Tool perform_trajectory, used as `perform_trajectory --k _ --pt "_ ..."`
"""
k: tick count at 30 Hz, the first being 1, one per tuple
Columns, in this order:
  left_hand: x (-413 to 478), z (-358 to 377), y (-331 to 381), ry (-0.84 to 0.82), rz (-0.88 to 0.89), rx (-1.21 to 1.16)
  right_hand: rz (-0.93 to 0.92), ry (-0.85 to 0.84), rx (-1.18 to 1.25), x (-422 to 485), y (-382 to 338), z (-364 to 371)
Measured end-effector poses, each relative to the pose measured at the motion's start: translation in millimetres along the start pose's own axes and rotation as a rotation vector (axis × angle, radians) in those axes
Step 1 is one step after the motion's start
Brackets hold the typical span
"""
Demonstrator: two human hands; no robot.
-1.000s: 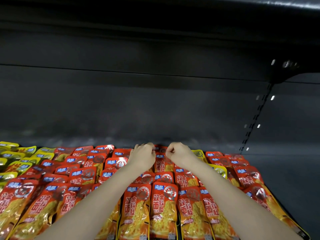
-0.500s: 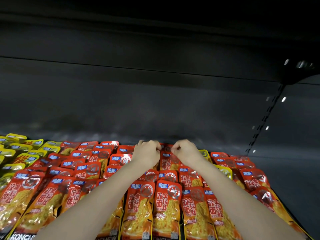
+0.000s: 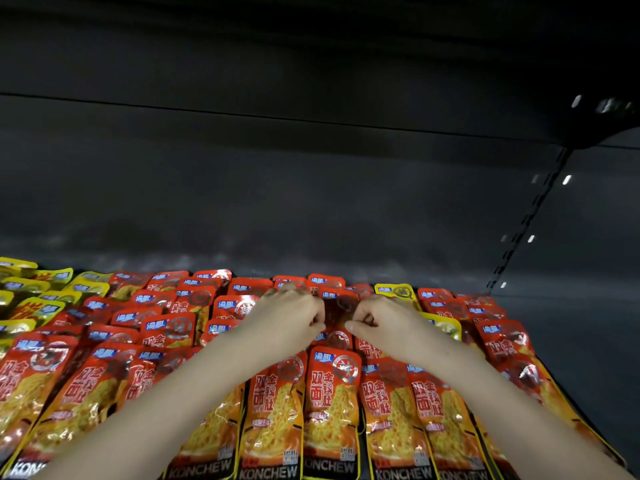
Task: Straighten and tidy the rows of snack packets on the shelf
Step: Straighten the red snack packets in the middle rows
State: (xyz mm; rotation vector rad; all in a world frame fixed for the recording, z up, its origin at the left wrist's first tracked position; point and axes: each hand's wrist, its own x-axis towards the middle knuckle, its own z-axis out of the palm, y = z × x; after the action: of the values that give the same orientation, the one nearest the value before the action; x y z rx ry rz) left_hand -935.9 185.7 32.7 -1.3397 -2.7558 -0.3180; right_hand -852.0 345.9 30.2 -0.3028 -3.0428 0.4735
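"KONCHEW" is printed in pale capitals along the bottom edge of the front-row red packets (image 3: 330, 410). On their faces, 双面 and 金钱肚 are set in large white columns. A blue tag (image 3: 323, 357) with white characters is carried at each top corner, as on the yellow packets (image 3: 394, 292), but is too blurred to be read. The small print cannot be made out.

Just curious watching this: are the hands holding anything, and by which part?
One red packet in the middle row: the left hand pinches its left edge, the right hand its right edge.
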Motion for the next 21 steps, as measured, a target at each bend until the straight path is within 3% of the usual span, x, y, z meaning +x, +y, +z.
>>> perform_trajectory --k 12,21 --pt "-3 16 0 -0.002 -0.022 0.039 0.025 0.040 0.159 -3 3 11" --pt "1 15 -1 0.044 -0.072 -0.060 0.079 0.094 0.247 -8 4 12"
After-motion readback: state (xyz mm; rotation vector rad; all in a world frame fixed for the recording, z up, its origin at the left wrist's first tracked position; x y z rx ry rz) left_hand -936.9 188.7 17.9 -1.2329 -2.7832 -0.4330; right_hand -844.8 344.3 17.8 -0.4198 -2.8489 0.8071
